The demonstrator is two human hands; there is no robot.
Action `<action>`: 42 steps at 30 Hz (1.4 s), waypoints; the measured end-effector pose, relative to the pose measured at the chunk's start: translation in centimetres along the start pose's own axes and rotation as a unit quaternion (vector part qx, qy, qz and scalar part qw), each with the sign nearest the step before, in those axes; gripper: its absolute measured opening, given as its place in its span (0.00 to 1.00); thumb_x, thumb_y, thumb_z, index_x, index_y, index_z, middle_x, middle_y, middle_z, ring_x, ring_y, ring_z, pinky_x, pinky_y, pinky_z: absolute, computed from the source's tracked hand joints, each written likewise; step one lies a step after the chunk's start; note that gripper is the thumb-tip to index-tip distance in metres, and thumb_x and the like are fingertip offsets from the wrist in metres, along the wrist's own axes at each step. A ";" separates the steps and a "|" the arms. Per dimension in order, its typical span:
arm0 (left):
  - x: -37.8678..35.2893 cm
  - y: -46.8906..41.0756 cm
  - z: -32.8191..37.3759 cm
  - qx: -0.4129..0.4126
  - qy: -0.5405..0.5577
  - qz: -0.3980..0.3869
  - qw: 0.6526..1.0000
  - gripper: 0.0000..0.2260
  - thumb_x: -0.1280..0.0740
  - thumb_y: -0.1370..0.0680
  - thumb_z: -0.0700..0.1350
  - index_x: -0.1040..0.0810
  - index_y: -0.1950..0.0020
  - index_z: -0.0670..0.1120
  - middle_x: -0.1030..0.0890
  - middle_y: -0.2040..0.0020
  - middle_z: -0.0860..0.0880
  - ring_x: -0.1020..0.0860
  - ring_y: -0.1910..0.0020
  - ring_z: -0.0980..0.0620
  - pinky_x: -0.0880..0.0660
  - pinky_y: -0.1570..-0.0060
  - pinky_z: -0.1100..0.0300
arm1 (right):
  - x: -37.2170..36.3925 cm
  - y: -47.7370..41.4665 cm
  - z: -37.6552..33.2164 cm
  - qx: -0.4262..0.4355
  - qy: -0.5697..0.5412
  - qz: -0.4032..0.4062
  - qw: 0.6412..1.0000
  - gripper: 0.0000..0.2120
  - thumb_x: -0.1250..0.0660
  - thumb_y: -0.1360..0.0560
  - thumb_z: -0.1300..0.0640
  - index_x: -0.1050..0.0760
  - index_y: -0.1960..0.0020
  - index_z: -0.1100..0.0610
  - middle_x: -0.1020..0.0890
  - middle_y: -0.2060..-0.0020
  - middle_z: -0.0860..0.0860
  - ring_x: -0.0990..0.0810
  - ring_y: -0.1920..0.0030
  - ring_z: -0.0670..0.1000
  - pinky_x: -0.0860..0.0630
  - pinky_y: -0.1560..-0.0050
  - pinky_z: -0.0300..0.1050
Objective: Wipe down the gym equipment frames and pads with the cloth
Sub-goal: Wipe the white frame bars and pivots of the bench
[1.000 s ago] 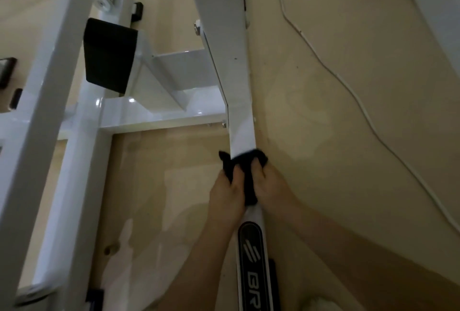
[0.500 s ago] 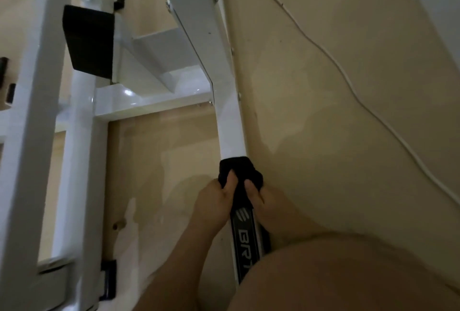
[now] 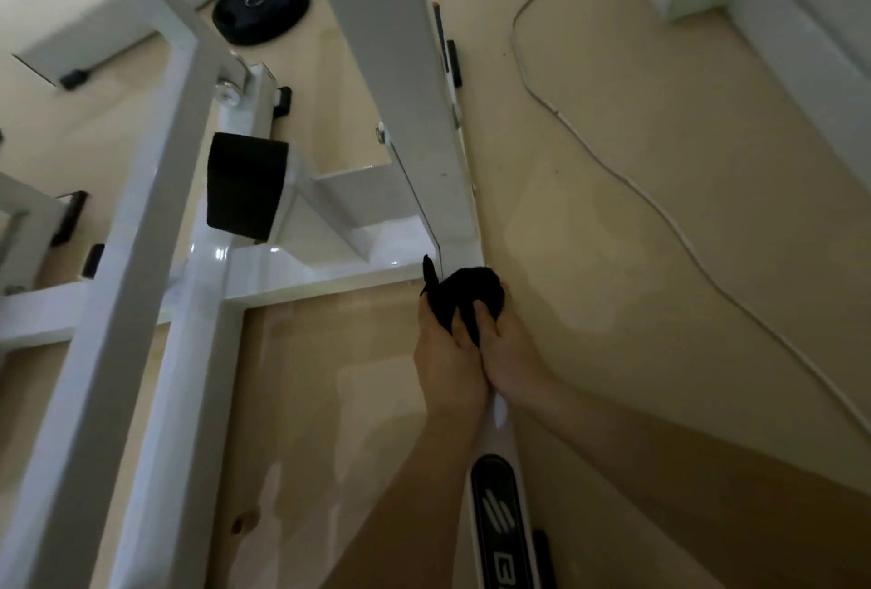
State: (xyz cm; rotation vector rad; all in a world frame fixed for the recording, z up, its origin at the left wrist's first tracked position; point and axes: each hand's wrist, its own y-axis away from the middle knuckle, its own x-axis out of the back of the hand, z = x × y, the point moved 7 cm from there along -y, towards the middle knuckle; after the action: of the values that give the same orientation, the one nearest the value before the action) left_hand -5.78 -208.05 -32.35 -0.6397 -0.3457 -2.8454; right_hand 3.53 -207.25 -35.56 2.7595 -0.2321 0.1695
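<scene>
Dim, warm light is filling the room; small glints are showing on the white frame [image 3: 214, 254], edges bending wide.

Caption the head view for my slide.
Left hand and right hand grip a black cloth around a white metal frame bar.

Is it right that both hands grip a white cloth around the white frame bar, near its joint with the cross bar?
No: the cloth is black, not white. The head view shows the left hand and right hand gripping it around the white frame bar, near its joint with the cross bar.
</scene>
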 end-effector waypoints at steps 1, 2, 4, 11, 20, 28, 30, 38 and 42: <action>-0.1 -0.4 0.4 -0.020 -0.012 0.008 1.000 0.20 0.40 0.18 0.46 0.36 0.25 0.52 0.22 0.44 0.57 0.23 0.49 0.61 0.31 0.54 0.79 | 0.1 -0.8 -0.5 0.024 0.028 0.013 0.999 0.21 0.47 0.17 0.50 0.36 0.28 0.58 0.26 0.35 0.56 0.26 0.36 0.53 0.34 0.31 0.47; -0.1 -1.1 0.5 -0.041 -0.026 0.017 0.999 0.19 0.39 0.18 0.47 0.34 0.26 0.52 0.21 0.45 0.58 0.23 0.50 0.61 0.31 0.54 0.79 | 0.0 -1.5 -0.7 0.039 0.053 0.025 0.998 0.22 0.47 0.18 0.48 0.35 0.29 0.58 0.25 0.36 0.57 0.26 0.36 0.55 0.33 0.32 0.51; -0.3 -2.7 1.6 -0.084 -0.048 0.034 0.995 0.15 0.39 0.19 0.48 0.28 0.32 0.50 0.21 0.47 0.57 0.23 0.50 0.59 0.28 0.50 0.72 | 0.2 -2.9 -1.6 0.051 0.077 0.049 0.995 0.24 0.48 0.20 0.45 0.33 0.32 0.59 0.23 0.39 0.58 0.23 0.40 0.56 0.31 0.35 0.51; 1.0 -7.9 1.4 0.122 -0.004 -0.080 0.989 0.07 0.37 0.20 0.48 0.20 0.49 0.49 0.18 0.46 0.44 0.20 0.47 0.44 0.22 0.45 0.50 | 3.2 -7.1 -4.6 0.033 0.186 0.026 0.982 0.13 0.43 0.19 0.54 0.23 0.49 0.61 0.21 0.53 0.58 0.22 0.50 0.58 0.26 0.53 0.46; 5.0 -4.9 12.2 -0.136 0.117 0.062 0.982 0.22 0.30 0.26 0.38 0.23 0.36 0.56 0.18 0.45 0.54 0.20 0.46 0.57 0.22 0.46 0.60 | 4.0 -1.7 -17.1 0.246 -0.073 0.098 0.961 0.11 0.41 0.20 0.61 0.22 0.42 0.53 0.17 0.53 0.49 0.18 0.52 0.48 0.19 0.51 0.46; 7.0 -4.8 17.3 -0.236 -0.040 0.064 0.969 0.21 0.36 0.23 0.37 0.27 0.32 0.53 0.20 0.54 0.60 0.24 0.56 0.70 0.31 0.59 0.79 | 3.2 -2.5 -15.1 0.205 0.256 0.033 0.944 0.15 0.42 0.20 0.54 0.32 0.36 0.59 0.19 0.52 0.56 0.21 0.54 0.55 0.25 0.54 0.50; 7.9 -5.2 18.5 -0.233 -0.054 0.043 0.970 0.14 0.32 0.24 0.41 0.22 0.40 0.53 0.20 0.60 0.61 0.23 0.59 0.68 0.30 0.62 0.76 | 3.9 -2.3 -17.3 0.209 0.284 0.033 0.935 0.12 0.41 0.20 0.55 0.29 0.41 0.61 0.19 0.55 0.57 0.20 0.56 0.57 0.25 0.56 0.49; 10.7 -5.9 20.2 -0.157 0.089 -0.121 0.976 0.16 0.35 0.22 0.37 0.23 0.35 0.47 0.17 0.44 0.51 0.19 0.45 0.54 0.22 0.43 0.56 | 2.9 1.5 -26.9 0.347 0.086 0.110 0.927 0.34 0.36 0.26 0.43 0.44 0.28 0.57 0.26 0.39 0.52 0.23 0.42 0.53 0.24 0.44 0.54; 9.7 -5.6 19.6 -0.116 0.145 -0.164 0.969 0.26 0.41 0.26 0.26 0.26 0.34 0.48 0.20 0.39 0.48 0.22 0.39 0.52 0.26 0.36 0.51 | 3.8 -1.4 -26.0 0.284 0.121 0.040 0.950 0.37 0.24 0.35 0.42 0.41 0.34 0.48 0.23 0.45 0.42 0.22 0.43 0.50 0.25 0.47 0.43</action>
State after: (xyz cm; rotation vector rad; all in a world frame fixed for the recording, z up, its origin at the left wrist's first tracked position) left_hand -8.03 -198.89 -11.89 -0.2052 -0.0732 -3.2684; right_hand 5.21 -196.97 -11.41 3.2517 -0.2607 0.6916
